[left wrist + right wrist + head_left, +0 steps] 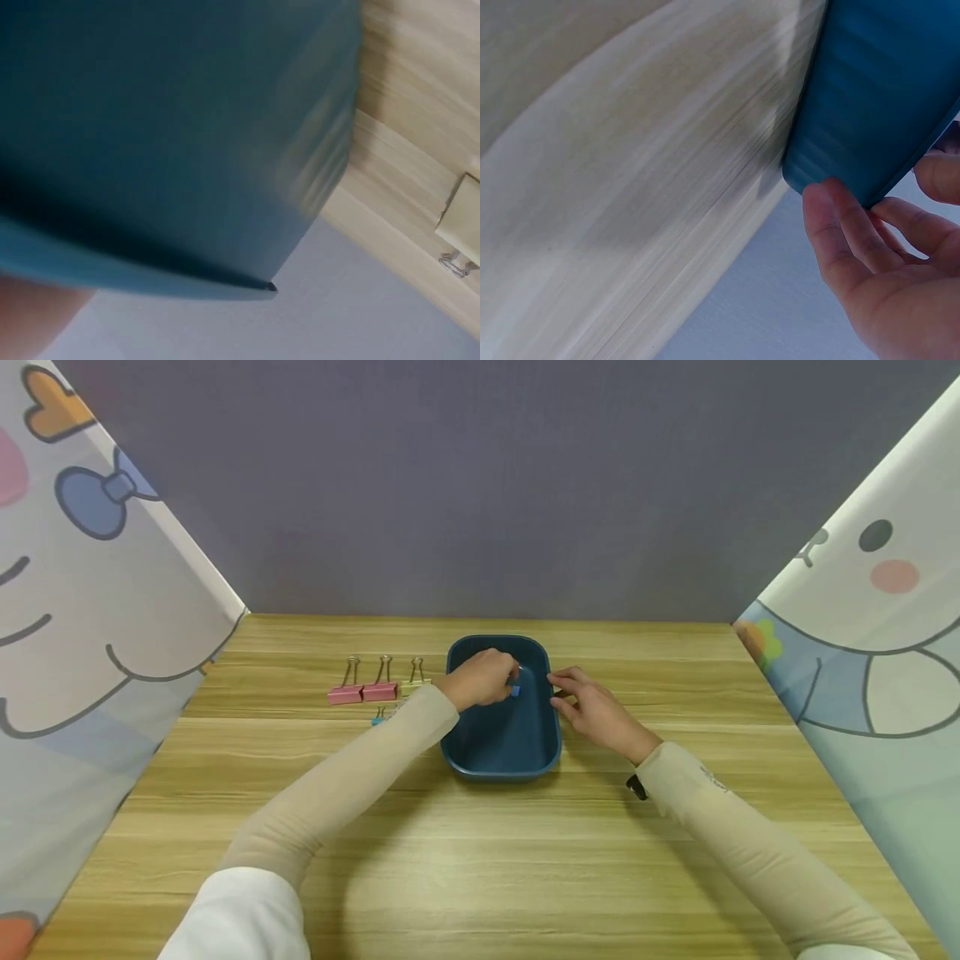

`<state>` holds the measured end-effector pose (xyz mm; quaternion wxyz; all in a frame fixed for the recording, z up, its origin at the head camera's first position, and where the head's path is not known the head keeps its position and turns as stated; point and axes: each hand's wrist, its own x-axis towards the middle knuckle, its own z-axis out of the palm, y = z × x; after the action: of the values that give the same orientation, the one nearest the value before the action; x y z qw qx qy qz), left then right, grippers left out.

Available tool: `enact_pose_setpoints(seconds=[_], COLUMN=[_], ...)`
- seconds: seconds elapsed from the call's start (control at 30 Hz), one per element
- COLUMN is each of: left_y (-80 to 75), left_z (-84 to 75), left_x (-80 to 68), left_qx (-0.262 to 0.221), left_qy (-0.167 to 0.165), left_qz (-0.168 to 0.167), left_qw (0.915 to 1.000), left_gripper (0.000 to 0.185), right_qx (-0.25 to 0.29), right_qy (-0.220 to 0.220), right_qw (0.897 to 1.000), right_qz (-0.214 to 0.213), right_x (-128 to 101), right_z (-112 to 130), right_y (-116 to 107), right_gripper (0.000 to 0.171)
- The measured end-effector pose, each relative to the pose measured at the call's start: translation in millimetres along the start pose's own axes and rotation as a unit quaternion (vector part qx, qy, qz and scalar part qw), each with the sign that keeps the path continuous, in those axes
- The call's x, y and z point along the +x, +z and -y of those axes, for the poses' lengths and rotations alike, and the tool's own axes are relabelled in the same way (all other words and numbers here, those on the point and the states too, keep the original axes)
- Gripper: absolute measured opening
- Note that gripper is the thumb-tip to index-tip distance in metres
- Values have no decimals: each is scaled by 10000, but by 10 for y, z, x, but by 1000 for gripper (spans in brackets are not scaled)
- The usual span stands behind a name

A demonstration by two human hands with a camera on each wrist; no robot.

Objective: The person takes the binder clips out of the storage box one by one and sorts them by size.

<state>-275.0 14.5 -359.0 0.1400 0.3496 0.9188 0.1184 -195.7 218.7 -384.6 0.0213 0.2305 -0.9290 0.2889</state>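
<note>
In the head view, my left hand (483,678) reaches over the dark blue box (502,774) with its fingers curled. At its fingertips is a small blue binder clip (516,691), which it seems to pinch; the fingers partly hide the grip. The box's wall (180,150) fills most of the left wrist view. My right hand (596,710) is at the box's right side. From the right wrist view, the fingertips of this hand (900,277) touch the box's outer wall (870,97) and rim, fairly straight, with the thumb set apart.
Left of the box stand two pink binder clips (380,692), a yellow binder clip (414,685) and a small light-blue one (378,721), their wire handles pointing away. My left sleeve (405,731) covers part of that area. A grey panel (487,493) rises behind the wooden table (480,868).
</note>
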Motion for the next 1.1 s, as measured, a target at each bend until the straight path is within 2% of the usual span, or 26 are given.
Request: enact_pose_setpoints(seconds=[0.3, 0.5, 0.8, 0.97, 1.1], left_y=[34, 59, 50, 56, 88], left_z=[28, 33, 19, 15, 33], left_x=[72, 52, 77, 82, 63], left_qx=[500, 460, 452, 556, 427], left_qy=[221, 199, 331, 263, 334], left_qz=[790, 1232, 1130, 1264, 1408], left_qw=[9954, 9911, 9920, 9901, 9885], left_gripper=[34, 42, 37, 45, 47], right_qx=[13, 28, 9, -2, -28], right_qy=[-51, -85, -153, -153, -144], right_qw=[10000, 10000, 9999, 9999, 9999], right_qz=[-43, -17, -70, -66, -59], right_x=[6, 10, 14, 20, 20], right_z=[-21, -36, -57, -62, -62], right_y=[20, 32, 29, 27, 31], right_gripper=[43, 43, 43, 43, 43])
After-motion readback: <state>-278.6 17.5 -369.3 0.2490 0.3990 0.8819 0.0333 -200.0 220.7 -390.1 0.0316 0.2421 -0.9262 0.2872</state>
